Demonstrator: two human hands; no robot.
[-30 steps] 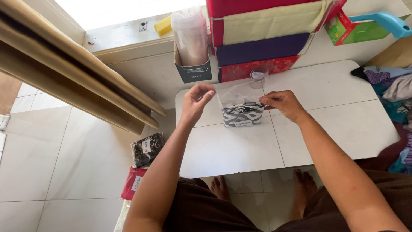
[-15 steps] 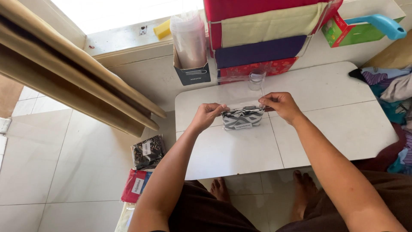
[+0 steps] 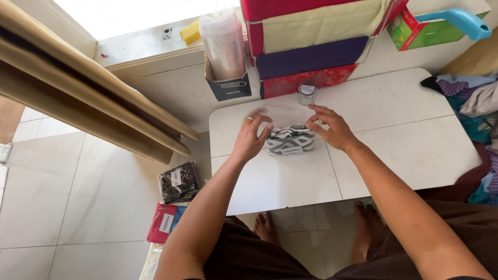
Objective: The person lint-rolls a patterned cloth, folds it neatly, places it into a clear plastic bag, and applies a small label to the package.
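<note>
Mid-frame: I see the folded black-and-white cloth in its clear bag (image 3: 291,140) lying on the white tabletop (image 3: 394,140). Left hand (image 3: 251,137) w/ fingers spread, touching the pack's left edge; right hand (image 3: 330,127) fingers apart, on its right edge. Small glass jar (image 3: 306,94) just above, nr the stacked cushions (image 3: 311,49).

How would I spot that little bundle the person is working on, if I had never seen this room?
Find the low white table in front of the seated person. Near its far left part, between the left hand and right hand, lies a folded cloth in a clear wrapper. Its black and white zebra pattern and small white label set it apart from the small glass jar behind it.
</note>
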